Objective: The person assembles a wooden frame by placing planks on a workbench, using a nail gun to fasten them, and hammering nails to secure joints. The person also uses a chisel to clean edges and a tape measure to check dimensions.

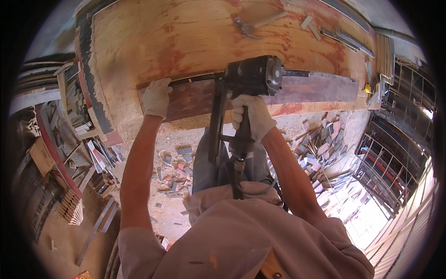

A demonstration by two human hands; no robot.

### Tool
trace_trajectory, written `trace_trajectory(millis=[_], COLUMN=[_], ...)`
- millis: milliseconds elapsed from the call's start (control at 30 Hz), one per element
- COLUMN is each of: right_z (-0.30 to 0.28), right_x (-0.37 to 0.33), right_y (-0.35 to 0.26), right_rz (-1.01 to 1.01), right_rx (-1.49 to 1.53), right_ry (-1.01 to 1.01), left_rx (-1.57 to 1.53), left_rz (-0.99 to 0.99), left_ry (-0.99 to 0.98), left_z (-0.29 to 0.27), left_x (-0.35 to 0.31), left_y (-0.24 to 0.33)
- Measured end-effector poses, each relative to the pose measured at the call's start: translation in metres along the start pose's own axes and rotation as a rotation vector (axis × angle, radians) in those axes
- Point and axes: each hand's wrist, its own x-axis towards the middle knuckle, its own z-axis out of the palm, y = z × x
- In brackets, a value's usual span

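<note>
My right hand [254, 115] wraps the nail gun [251, 75] above the dark board [191, 97], along the table's [127, 42] near edge. My left hand [157, 98] touches the board's left end; whether it pinches I can't tell. I've room beyond, up to the hammer [261, 22].

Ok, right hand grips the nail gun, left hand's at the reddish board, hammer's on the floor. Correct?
No: the hammer lies on the wooden worktop, as the head view shows. Rest holds: right hand grips the nail gun, left hand at the reddish board.
</note>
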Motion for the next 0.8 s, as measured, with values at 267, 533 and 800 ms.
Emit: trace_trajectory(millis=[267, 533, 800], right_z=[0.016, 0.043, 0.074], right_x=[-0.001, 0.009, 0.014], right_y=[0.008, 0.021, 0.039], right_rz=[-0.030, -0.063, -0.060], right_rx=[-0.107, -0.092, -0.140], right_ry=[0.036, 0.040, -0.067], left_rx=[-0.121, -0.251, -0.335], left_rz=[0.064, 0.145, 0.027], left_ry=[0.056, 0.098, -0.007], left_z=[0.010, 0.021, 0.015], left_x=[-0.005, -0.011, -0.019], left_y=[-0.009, -0.032, -0.026])
